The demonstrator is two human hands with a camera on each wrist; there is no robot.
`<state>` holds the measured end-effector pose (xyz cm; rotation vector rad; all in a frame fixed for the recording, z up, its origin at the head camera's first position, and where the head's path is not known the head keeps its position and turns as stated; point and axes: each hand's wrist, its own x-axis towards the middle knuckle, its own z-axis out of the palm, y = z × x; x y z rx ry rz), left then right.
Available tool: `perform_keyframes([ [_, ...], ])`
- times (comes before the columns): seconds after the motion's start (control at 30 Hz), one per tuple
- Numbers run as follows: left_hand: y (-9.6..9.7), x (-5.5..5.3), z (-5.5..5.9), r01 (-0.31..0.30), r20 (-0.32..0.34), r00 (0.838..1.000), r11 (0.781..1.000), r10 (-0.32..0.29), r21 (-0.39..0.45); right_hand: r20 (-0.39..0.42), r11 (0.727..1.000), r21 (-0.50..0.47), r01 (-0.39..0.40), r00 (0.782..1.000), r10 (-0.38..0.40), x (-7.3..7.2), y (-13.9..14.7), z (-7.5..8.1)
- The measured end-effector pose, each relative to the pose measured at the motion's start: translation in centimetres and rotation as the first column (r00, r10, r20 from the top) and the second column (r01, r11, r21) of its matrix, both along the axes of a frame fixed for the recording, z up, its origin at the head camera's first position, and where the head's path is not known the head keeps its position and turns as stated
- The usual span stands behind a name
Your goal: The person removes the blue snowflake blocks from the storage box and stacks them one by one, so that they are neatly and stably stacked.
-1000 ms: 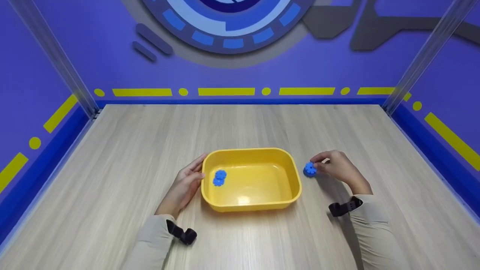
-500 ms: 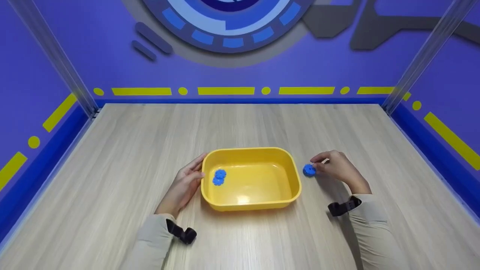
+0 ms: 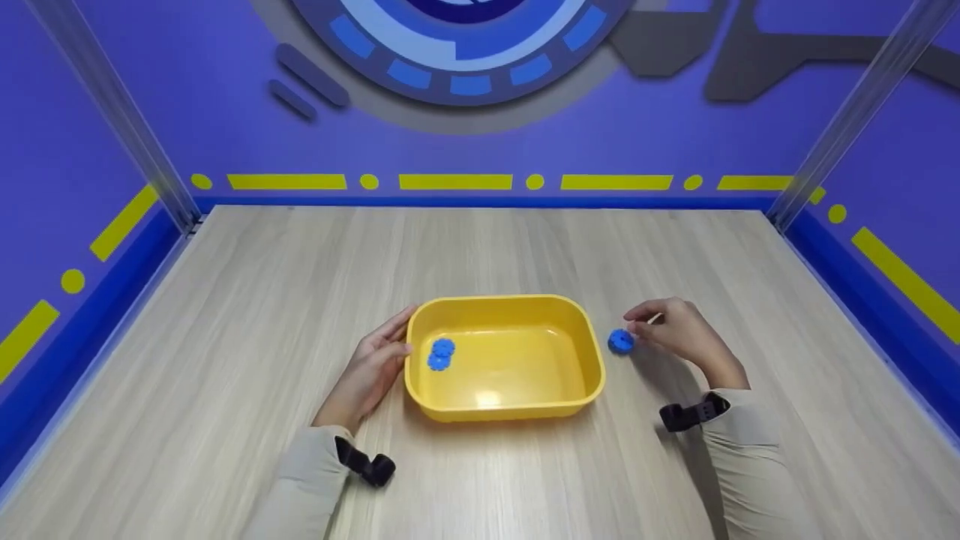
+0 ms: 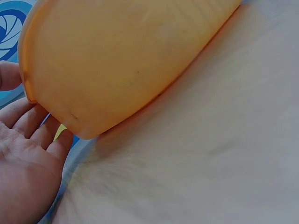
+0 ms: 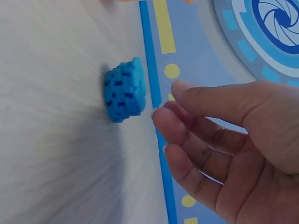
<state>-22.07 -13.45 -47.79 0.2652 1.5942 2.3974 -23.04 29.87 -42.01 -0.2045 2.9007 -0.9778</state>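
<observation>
My left hand grips the left end of a yellow tub, thumb over the rim and fingers against the outside wall. In the left wrist view the tub's outer wall fills the top. On its floor lie two blue notched discs, partly overlapping. Just right of the tub a short stack of blue notched discs stands on the table; the right wrist view shows its layered side. Beside that stack hovers my right hand, fingers loosely bent, holding nothing, with a small gap to the discs.
The wooden table runs back to a purple-blue panel with yellow dashes. Side panels close it in at left and right, joined to the back one at metal corner posts.
A second ago my right fingers held a blue disc at the top of the stack. They have let go and moved slightly off it. My left hand keeps its grip on the tub.
</observation>
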Motion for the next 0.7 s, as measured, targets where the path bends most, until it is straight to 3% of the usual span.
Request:
perform_keyframes([
  [0.4, 0.1, 0.0, -0.1, 0.0, 0.011, 1.0, 1.0, 0.0, 0.005, -0.033, 0.999, 0.017, -0.039, 0.999, 0.04, -0.4, -1.7, 2.3],
  [0.7, 0.0, -0.1, 0.0, 0.014, 0.003, 1.0, 1.0, -0.014, 0.003, -0.095, 0.986, 0.046, -0.159, 0.982, 0.162, -1.1, -4.7, 4.7],
])
